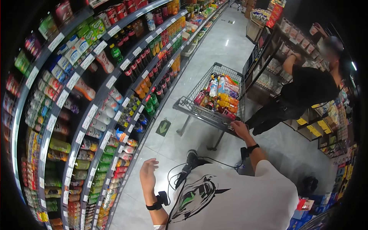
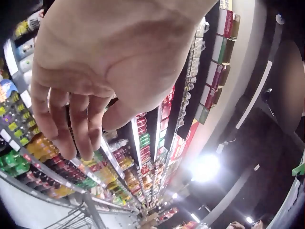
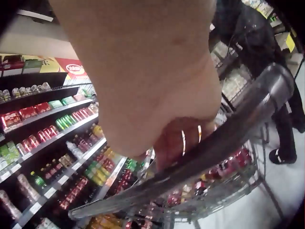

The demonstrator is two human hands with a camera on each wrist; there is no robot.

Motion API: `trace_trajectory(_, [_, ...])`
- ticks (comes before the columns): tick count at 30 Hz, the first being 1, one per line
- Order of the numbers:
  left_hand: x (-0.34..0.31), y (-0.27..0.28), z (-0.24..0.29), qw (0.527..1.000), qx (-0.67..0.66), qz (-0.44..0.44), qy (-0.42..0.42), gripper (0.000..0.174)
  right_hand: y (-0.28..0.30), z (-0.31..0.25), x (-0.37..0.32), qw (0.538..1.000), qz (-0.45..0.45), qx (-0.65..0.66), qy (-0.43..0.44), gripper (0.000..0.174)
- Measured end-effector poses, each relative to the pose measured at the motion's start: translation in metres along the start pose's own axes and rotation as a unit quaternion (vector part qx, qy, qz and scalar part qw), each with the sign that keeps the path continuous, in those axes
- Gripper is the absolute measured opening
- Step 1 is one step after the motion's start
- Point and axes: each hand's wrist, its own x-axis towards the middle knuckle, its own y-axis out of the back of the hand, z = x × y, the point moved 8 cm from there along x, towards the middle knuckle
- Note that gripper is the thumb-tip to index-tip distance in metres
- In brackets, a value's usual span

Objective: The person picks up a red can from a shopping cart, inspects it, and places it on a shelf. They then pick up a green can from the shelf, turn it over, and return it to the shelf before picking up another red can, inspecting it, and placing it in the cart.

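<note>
My right hand (image 1: pixel 240 129) grips the right end of the dark handle (image 3: pixel 209 148) of a shopping cart (image 1: pixel 196 93). In the right wrist view part of its fingers is hidden by the bar. Bottles and packs fill part of the wire basket, among them orange drink bottles (image 1: pixel 227 103) and a clear bottle with a blue label (image 1: pixel 213 87). My left hand (image 1: pixel 148 174) hangs in the air left of my body, holding nothing. Its fingers (image 2: pixel 78 121) are loosely bent, with drink shelves beyond them in the left wrist view.
Long shelves of bottles and cans (image 1: pixel 96 119) line the left side. A person in black (image 1: pixel 308 82) stands right of the cart, reaching to a rack of packaged goods (image 1: pixel 295 38). The tiled aisle floor (image 1: pixel 214 42) runs ahead, and a green arrow sign (image 1: pixel 163 127) marks it.
</note>
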Motion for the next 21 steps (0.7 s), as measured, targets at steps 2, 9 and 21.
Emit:
trace_trajectory(2, [0.022, -0.011, 0.005, 0.999, 0.003, -0.034, -0.009, 0.028, -0.013, -0.012, 0.002, 0.996, 0.035, -0.072, 0.024, 0.041])
trace_trajectory(9, [0.106, -0.070, 0.054, 0.992, 0.019, -0.120, -0.034, 0.026, -0.019, -0.010, -0.003, 0.970, 0.035, -0.202, -0.127, 0.048])
trace_trajectory(21, [0.206, -0.111, 0.056, 0.971, 0.027, -0.238, -0.020, 0.027, 0.012, 0.050, -0.011, 0.944, -0.088, -0.156, -0.279, 0.041])
